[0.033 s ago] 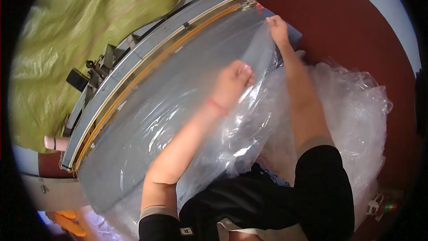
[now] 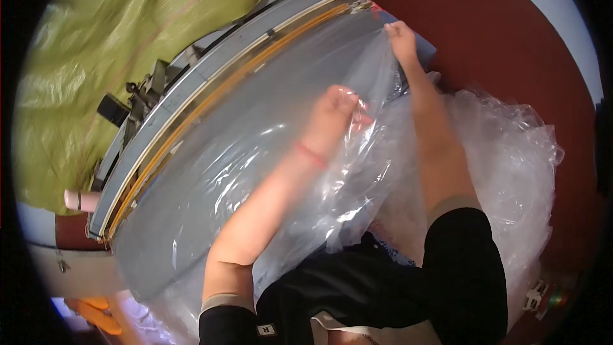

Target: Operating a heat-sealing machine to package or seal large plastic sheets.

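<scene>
A large sheet of clear plastic film [image 2: 357,191] lies in shiny folds over a grey tabletop [image 2: 300,57] and gathers against my body. At the far right corner of the table, my right hand [image 2: 402,39] is closed, pinching the film's edge between thumb and fingers and pulling it up into a taut fold. My left hand [image 2: 333,107], with a red band on the wrist, is over the middle of the sheet. Its fingers curl around gathered film, though they are blurred and partly behind the plastic.
A long metal machine frame [image 2: 211,67] with an orange strip [image 2: 236,76] runs along the table's far side. Beyond it hangs a yellow-green tarp [image 2: 121,32]. A pink bottle [image 2: 81,200] stands at the left end. More bunched film [image 2: 504,160] lies right, over a dark red floor [image 2: 530,51].
My left hand's fingers have loosened and shifted slightly, with fingertips now showing through the film. My right hand keeps its pinch with barely any movement.
</scene>
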Demonstrator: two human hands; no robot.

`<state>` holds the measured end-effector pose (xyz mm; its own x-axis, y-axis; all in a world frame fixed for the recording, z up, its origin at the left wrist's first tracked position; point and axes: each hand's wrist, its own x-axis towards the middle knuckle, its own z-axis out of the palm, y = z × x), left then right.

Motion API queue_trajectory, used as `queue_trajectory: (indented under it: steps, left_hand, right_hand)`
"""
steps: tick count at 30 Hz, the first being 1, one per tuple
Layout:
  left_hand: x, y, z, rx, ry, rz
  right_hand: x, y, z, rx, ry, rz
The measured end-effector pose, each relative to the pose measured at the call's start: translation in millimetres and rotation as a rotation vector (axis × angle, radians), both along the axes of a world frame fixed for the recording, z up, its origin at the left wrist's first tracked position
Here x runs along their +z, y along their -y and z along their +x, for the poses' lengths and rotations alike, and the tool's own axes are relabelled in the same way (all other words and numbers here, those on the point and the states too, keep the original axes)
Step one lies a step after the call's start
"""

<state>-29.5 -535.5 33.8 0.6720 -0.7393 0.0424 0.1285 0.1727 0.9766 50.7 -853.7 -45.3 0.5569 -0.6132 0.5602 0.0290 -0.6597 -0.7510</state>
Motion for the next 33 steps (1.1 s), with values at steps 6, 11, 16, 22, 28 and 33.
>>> queue_trajectory:
  steps: [6,11,16,22,28,33]
  left_hand:
    - [10,-140,-59,-0.648,-0.056,0.286]
    - [11,-298,-107,0.334,-0.503,0.012]
    - [47,-421,-152,0.567,-0.303,0.045]
    - [40,-405,-195,0.436,0.306,0.741]
    - [-6,-433,-201,0.709,0.263,1.174]
    - [95,-590,-192,1.122,0.015,0.999]
  right_hand:
    - [6,0,-4,0.04,-0.063,-0.196]
    - [-1,22,3,0.067,-0.146,-0.168]
    - [-17,42,12,-0.092,-0.268,-0.3]
    - [-5,26,12,-0.092,-0.363,-0.279]
    - [-18,47,13,-0.127,-0.379,-0.316]
    - [-17,51,13,-0.078,-0.39,-0.303]
